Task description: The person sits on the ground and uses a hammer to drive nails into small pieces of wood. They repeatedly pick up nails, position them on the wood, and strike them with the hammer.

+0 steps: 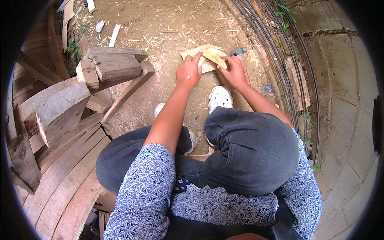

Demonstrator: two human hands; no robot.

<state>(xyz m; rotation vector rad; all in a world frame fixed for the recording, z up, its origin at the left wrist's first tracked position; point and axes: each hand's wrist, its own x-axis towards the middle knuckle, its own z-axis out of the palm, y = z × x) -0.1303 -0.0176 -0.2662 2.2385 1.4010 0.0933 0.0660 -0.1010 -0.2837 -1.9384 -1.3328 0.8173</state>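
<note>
Over the dirt ground, both hands are at some small, pale, flat wood pieces. My right hand [235, 73] is closed, pinching the right end of a thin yellowish wood piece [215, 57] between thumb and fingers. My left hand [189, 71] has its fingers closed at that piece's left side, against the pale boards. Beneath it, partly covered, lies a wider pale board [208, 67]. Just beyond my right hand is a hammer [239, 51] with a grey head; most of its handle is hidden by that hand and wrist.
Stacked timber blocks [116, 66] and a leaning wood bar [129, 93] stand at the left, with planks [70, 180] nearer me. Long dark rods [280, 60] run along the right beside a concrete slab [340, 120]. Wood shavings [150, 40] litter the ground. My white clogs [221, 97] are below the hands.
</note>
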